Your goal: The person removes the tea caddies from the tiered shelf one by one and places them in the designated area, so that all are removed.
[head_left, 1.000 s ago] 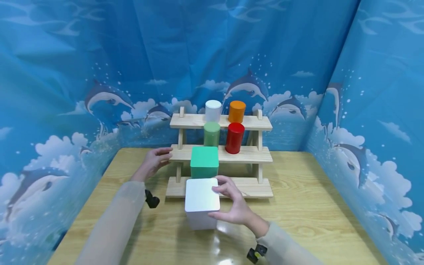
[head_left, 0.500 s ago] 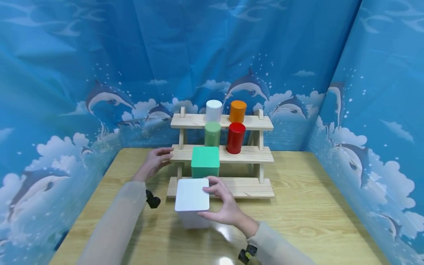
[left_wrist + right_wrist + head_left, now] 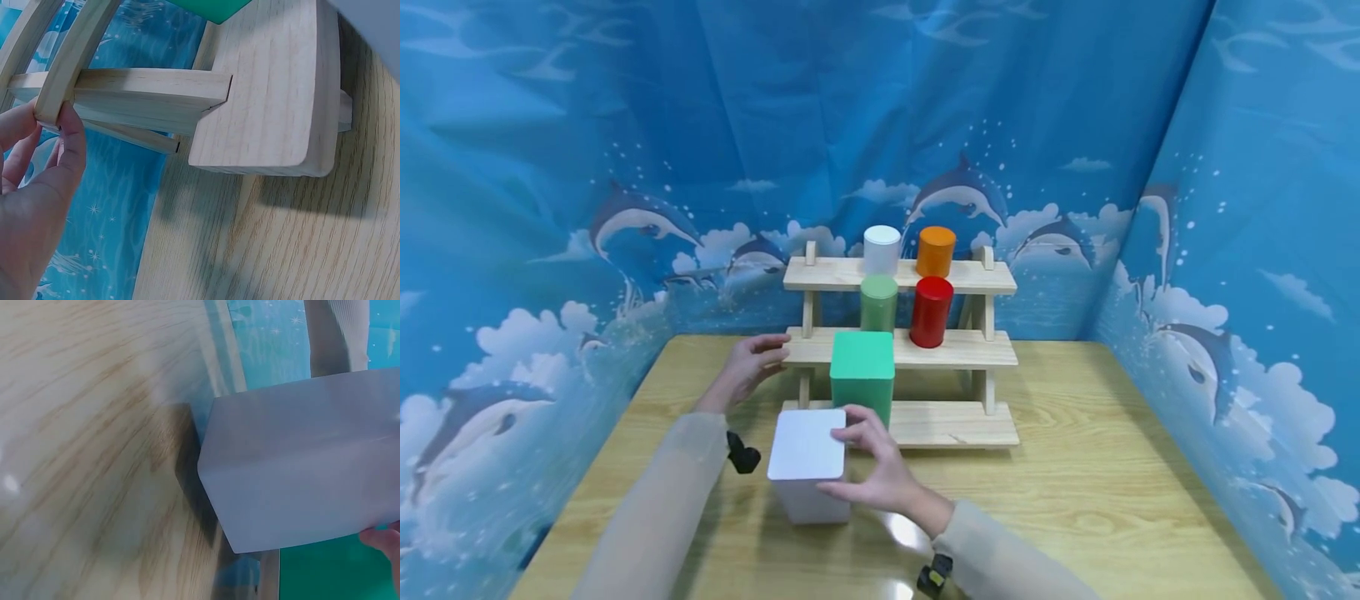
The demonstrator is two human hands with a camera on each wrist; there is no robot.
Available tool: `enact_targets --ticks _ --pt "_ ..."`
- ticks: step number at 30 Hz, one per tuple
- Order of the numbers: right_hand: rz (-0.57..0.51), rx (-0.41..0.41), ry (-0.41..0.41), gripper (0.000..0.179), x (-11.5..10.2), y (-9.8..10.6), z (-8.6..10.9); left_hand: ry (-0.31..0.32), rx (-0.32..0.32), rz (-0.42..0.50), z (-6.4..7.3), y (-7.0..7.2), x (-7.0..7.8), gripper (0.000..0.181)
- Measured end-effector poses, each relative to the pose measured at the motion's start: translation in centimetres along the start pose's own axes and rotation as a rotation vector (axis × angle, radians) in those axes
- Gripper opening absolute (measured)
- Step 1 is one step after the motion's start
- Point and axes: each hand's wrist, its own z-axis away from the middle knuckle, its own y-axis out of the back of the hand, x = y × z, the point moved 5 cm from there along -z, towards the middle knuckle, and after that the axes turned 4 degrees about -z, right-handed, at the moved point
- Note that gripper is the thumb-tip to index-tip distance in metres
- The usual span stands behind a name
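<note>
A tall white box is in my right hand, thumb at its near side and fingers at its far side. Its lower end hangs close over the table in the right wrist view, where a fingertip shows at the edge. My left hand pinches the left end of the middle board of a three-tier wooden stand; thumb and finger meet round the board end in the left wrist view. Behind the white box, a green box stands on the lowest tier.
On the middle tier stand a light green cylinder and a red cylinder. Above them, the top tier bears a white cylinder and an orange cylinder. A blue dolphin-print curtain encloses the wooden table at back and sides.
My right hand has carried the white box to the left, uncovering more of the green box's front. The left hand stays at the end of the middle board.
</note>
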Motion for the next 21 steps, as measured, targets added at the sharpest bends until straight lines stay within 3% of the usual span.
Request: enact_targets --ticks 15,21 --pt "-0.036 -0.006 -0.085 0.059 1.5 -1.3 0.3 -0.014 -0.006 0.000 0.2 0.1 0.0 0.046" --pt "-0.023 -0.066 -0.045 0.071 1.5 -1.4 0.1 -0.012 -0.005 0.002 0.2 0.0 0.1 0.045"
